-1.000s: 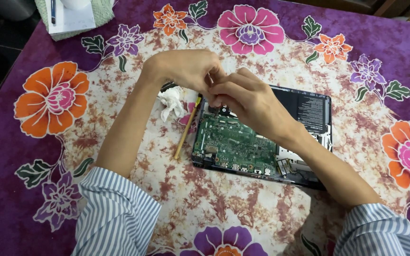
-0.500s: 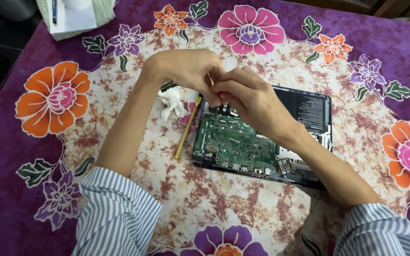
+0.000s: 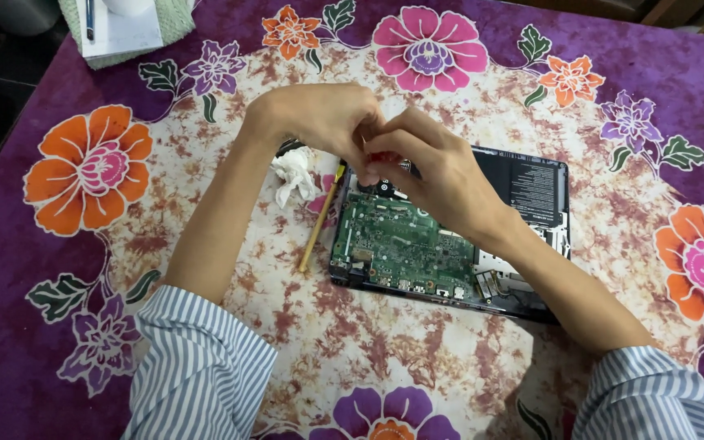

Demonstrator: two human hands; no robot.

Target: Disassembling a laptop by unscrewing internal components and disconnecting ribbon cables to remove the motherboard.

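An opened laptop base (image 3: 531, 236) lies on the flowered cloth, its green circuit board (image 3: 397, 240) exposed. Both hands meet over the board's far left corner. My left hand (image 3: 319, 118) is curled, fingers closed against the right. My right hand (image 3: 429, 175) pinches a small red item (image 3: 380, 156) between thumb and fingers; what it is stays unclear. A thin wooden-handled brush (image 3: 319, 220) lies just left of the laptop, next to a crumpled white tissue (image 3: 295, 175).
The cloth (image 3: 83, 171) is purple with large orange and pink flowers. At the far left corner sit a green folded cloth (image 3: 169, 20) with a white paper and a pen (image 3: 90, 18) on it. Dark floor shows past the left edge.
Both hands stay together over the board's corner with only slight finger movement. Nothing else has shifted.
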